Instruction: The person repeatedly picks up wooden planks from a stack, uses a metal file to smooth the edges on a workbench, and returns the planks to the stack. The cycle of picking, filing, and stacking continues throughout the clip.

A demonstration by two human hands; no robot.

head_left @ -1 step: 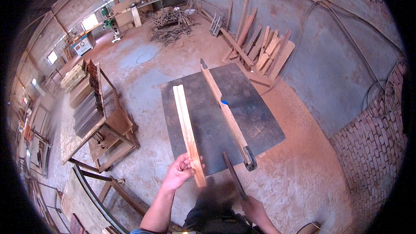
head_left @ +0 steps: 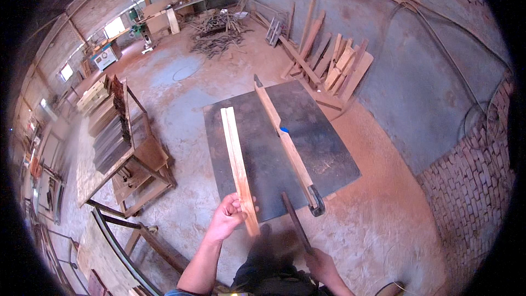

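My left hand (head_left: 226,220) is closed around the lower part of a long, pale wooden strip (head_left: 234,159). A groove or step line runs along the strip, and its far end reaches over the left side of a dark, flat tabletop (head_left: 329,151). In my right hand (head_left: 322,267), a thin dark stick (head_left: 296,223) points away from me, its tip by the tabletop's near edge. Across the table lies a wooden fence bar (head_left: 296,159) with dark clamp-like ends (head_left: 316,203). Near its middle are a notch and a small blue piece (head_left: 284,130).
Left stands a wooden workbench (head_left: 104,172) with stacked dark and pale strips (head_left: 113,145). Boards (head_left: 342,68) lean on the right wall. A scrap heap (head_left: 216,35) and a green machine (head_left: 139,28) are farther back. Loose bricks (head_left: 466,192) are stacked at right.
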